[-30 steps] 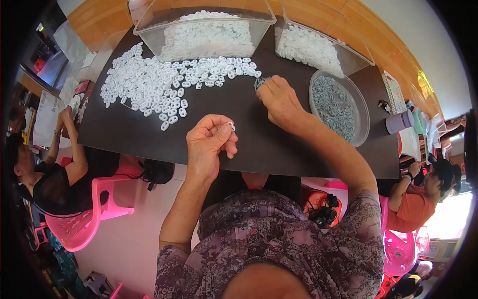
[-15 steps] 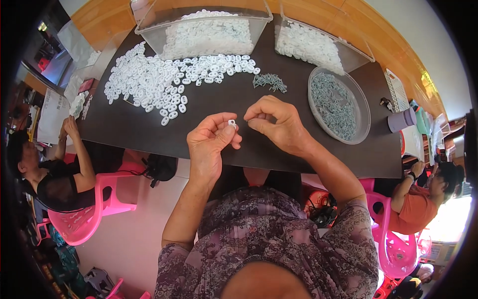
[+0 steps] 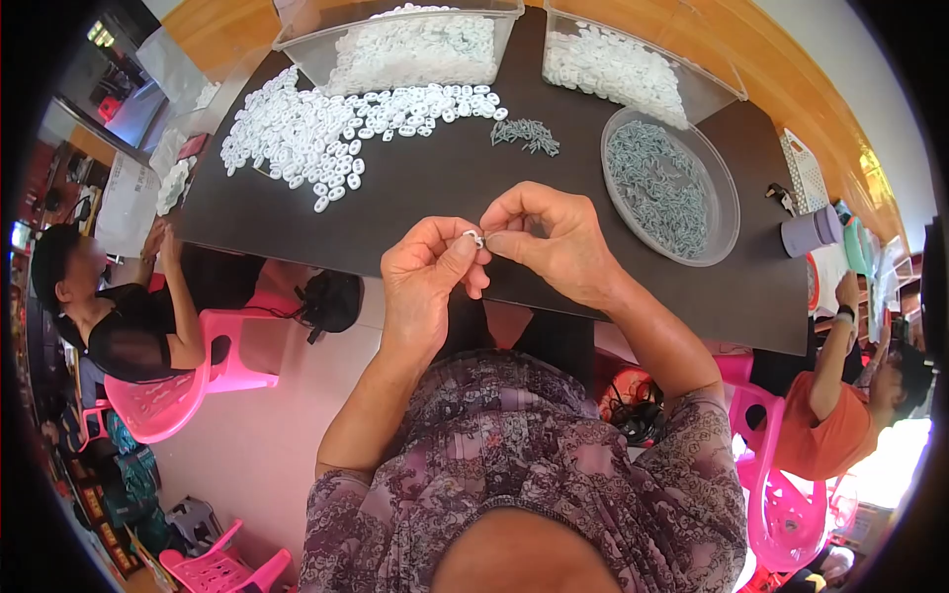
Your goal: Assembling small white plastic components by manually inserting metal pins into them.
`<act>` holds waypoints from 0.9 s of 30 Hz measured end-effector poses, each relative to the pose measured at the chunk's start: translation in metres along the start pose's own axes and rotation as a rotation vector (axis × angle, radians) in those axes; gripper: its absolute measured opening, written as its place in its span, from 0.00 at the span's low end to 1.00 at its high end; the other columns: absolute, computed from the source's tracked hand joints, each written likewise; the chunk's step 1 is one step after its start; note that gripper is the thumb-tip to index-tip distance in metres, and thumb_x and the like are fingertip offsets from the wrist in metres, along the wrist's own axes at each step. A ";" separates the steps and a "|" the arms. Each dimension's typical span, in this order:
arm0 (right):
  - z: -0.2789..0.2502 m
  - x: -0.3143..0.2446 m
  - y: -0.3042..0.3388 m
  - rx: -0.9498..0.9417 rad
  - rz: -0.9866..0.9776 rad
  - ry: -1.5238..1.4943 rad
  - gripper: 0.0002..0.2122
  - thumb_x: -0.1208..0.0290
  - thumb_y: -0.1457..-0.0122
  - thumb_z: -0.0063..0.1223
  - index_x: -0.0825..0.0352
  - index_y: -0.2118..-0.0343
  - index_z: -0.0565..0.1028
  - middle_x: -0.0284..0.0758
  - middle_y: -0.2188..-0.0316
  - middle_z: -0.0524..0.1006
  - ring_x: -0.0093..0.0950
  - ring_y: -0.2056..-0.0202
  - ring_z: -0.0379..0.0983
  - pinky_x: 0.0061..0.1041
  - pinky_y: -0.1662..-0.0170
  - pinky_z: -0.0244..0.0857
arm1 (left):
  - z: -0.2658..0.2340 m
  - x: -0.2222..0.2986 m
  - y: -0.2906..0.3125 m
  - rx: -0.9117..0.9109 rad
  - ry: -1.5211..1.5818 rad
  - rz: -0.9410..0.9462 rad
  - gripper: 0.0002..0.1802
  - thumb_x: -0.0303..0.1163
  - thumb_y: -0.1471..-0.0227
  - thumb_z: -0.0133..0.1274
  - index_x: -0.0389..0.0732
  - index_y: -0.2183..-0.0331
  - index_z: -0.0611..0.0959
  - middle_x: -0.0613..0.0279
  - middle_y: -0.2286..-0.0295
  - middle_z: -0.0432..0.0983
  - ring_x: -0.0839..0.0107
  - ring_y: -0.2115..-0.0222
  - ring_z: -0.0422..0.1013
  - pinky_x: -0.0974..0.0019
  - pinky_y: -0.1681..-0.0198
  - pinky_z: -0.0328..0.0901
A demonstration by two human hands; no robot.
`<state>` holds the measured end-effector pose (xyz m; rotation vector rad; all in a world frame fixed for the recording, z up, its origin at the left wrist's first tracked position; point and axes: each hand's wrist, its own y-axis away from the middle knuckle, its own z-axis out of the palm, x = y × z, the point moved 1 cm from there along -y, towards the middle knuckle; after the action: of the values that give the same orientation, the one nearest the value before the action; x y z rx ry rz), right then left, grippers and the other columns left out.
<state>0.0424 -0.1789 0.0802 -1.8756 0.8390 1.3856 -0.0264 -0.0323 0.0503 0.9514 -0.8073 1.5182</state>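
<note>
Two bare hands meet in front of the purple-patterned shirt [image 3: 554,445], above the near edge of the table. Our left hand [image 3: 417,272] is closed in a pinch, thumb against forefinger, on a small white plastic piece [image 3: 475,238] that is mostly hidden by the fingers. Our right hand [image 3: 556,245] brings its thumb and forefinger together at that piece's right side; whatever those tips grip is too small for us to tell.

What has just changed is the gap. A second ago our right hand was over the small loose pile of grey-green, screw-like pieces [image 3: 526,136]; half a second ago it was close to our left hand but apart. Now the fingertips meet at the white piece, so we judge that the work has passed from fetching to close handling, with both hands on one piece.

Beyond them stretches the dark brown tabletop [image 3: 425,183]. That loose pile lies uncovered there, left of the round clear plastic tub [image 3: 733,219] of similar grey-green pieces. To the left spreads a heap of white oval plastic pieces with holes [image 3: 297,133]. Farther back we see two clear plastic boxes, the left box [image 3: 308,61] and the right box [image 3: 712,84], both holding white pieces.
</note>
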 end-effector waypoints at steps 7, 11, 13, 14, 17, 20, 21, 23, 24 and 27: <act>-0.003 -0.002 0.009 -0.050 0.045 -0.077 0.05 0.80 0.50 0.56 0.70 0.69 0.74 0.27 0.74 0.74 0.14 0.72 0.67 0.15 0.68 0.62 | 0.010 -0.002 0.016 0.036 -0.100 0.056 0.07 0.27 0.46 0.50 0.32 0.67 0.76 0.62 0.75 0.74 0.80 0.80 0.68 0.78 0.78 0.62; -0.003 -0.001 0.011 -0.072 0.053 -0.080 0.06 0.80 0.50 0.57 0.71 0.69 0.74 0.28 0.73 0.74 0.14 0.71 0.69 0.16 0.67 0.64 | 0.013 -0.006 0.022 0.052 -0.132 0.102 0.07 0.27 0.45 0.49 0.34 0.67 0.76 0.63 0.75 0.73 0.81 0.79 0.67 0.79 0.78 0.61; -0.002 0.003 0.011 -0.075 0.053 -0.089 0.06 0.80 0.50 0.57 0.71 0.69 0.74 0.29 0.73 0.74 0.15 0.71 0.69 0.16 0.66 0.65 | 0.017 -0.004 0.025 0.123 -0.244 0.137 0.07 0.27 0.46 0.50 0.31 0.68 0.77 0.62 0.76 0.73 0.80 0.81 0.67 0.78 0.78 0.62; -0.001 0.005 0.010 -0.072 0.051 -0.099 0.06 0.80 0.50 0.57 0.71 0.69 0.74 0.29 0.73 0.74 0.15 0.71 0.70 0.16 0.66 0.65 | 0.017 -0.005 0.025 0.129 -0.243 0.135 0.07 0.27 0.46 0.50 0.31 0.68 0.77 0.62 0.76 0.73 0.80 0.81 0.67 0.78 0.78 0.62; 0.005 0.005 0.010 -0.054 0.055 -0.126 0.06 0.81 0.50 0.57 0.72 0.68 0.73 0.30 0.73 0.74 0.16 0.70 0.70 0.16 0.65 0.66 | 0.018 -0.011 0.027 0.171 -0.282 0.219 0.06 0.26 0.46 0.51 0.32 0.68 0.77 0.64 0.77 0.73 0.83 0.81 0.66 0.80 0.79 0.61; 0.008 0.010 0.010 -0.027 0.070 -0.172 0.06 0.81 0.50 0.57 0.72 0.69 0.73 0.30 0.73 0.75 0.16 0.70 0.71 0.16 0.66 0.66 | 0.015 -0.017 0.023 0.203 -0.466 0.322 0.05 0.26 0.46 0.51 0.33 0.68 0.77 0.65 0.77 0.73 0.84 0.81 0.65 0.81 0.80 0.61; 0.008 0.012 0.008 -0.021 0.070 -0.171 0.06 0.81 0.50 0.57 0.72 0.69 0.73 0.30 0.73 0.75 0.16 0.70 0.71 0.16 0.66 0.66 | 0.013 -0.018 0.022 0.201 -0.497 0.339 0.05 0.26 0.46 0.51 0.33 0.68 0.77 0.65 0.77 0.73 0.84 0.82 0.65 0.81 0.80 0.61; 0.011 0.015 0.009 0.000 0.075 -0.201 0.06 0.82 0.50 0.56 0.72 0.69 0.73 0.31 0.73 0.75 0.17 0.70 0.71 0.17 0.66 0.66 | 0.011 -0.017 0.022 0.193 -0.526 0.350 0.05 0.26 0.46 0.51 0.33 0.69 0.77 0.66 0.77 0.72 0.84 0.82 0.65 0.80 0.80 0.61; 0.012 0.014 0.008 0.006 0.077 -0.199 0.06 0.82 0.50 0.56 0.72 0.69 0.73 0.31 0.73 0.75 0.17 0.70 0.71 0.17 0.66 0.66 | 0.011 -0.015 0.021 0.190 -0.470 0.308 0.06 0.26 0.46 0.51 0.32 0.69 0.77 0.65 0.77 0.73 0.83 0.82 0.65 0.80 0.80 0.61; 0.013 0.013 0.007 0.030 0.078 -0.191 0.05 0.82 0.50 0.55 0.73 0.69 0.73 0.33 0.73 0.75 0.18 0.70 0.72 0.17 0.66 0.67 | 0.009 -0.014 0.018 0.175 -0.274 0.199 0.06 0.26 0.46 0.50 0.31 0.69 0.77 0.63 0.77 0.73 0.81 0.82 0.66 0.79 0.81 0.62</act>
<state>0.0327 -0.1744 0.0641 -1.6723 0.8389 1.5633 -0.0421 -0.0490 0.0415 1.2583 -0.9994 1.6718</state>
